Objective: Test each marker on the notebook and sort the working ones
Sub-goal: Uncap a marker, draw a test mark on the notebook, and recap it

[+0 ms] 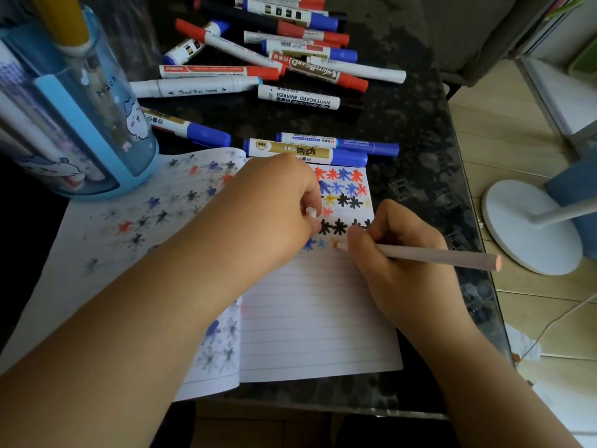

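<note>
An open lined notebook [316, 318] lies on the dark table, its right page covered at the top with red, blue, black and orange star marks. My right hand [400, 266] grips a thin pale marker [445, 257] with an orange end, its tip on the page beside a small orange star [336, 243]. My left hand [274, 208] rests on the page and pinches a small white cap [311, 211]. A pile of several whiteboard markers [274, 56] with red, blue and black caps lies beyond the notebook.
A blue transparent pen holder [80, 118] with pens stands at the left, on the notebook's left page. Two blue-capped markers [323, 150] lie along the notebook's top edge. The table edge [468, 195] runs down the right, with a white round fan base [529, 227] on the floor.
</note>
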### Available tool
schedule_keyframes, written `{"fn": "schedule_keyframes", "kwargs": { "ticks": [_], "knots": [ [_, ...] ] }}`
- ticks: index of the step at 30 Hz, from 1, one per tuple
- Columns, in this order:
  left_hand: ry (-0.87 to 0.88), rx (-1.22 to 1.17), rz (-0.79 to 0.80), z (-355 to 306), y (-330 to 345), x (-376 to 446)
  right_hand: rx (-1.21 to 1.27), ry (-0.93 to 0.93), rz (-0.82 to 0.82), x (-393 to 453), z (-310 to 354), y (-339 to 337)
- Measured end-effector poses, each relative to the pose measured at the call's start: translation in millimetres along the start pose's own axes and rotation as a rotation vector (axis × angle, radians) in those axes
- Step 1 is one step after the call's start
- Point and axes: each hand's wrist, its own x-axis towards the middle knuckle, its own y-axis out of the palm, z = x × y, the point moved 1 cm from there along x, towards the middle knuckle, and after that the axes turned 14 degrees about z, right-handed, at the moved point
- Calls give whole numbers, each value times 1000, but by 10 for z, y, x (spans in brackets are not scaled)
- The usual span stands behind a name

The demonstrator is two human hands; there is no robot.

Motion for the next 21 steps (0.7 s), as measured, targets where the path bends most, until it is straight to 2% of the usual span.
{"fn": "schedule_keyframes", "kwargs": {
  "ticks": [15, 21],
  "knots": [
    [4, -18, -9, 14, 13, 3, 11, 32, 0, -6, 35, 2],
    [2, -54, -1, 31, 22, 8, 30, 75, -50, 5, 29, -24]
  ]
}}
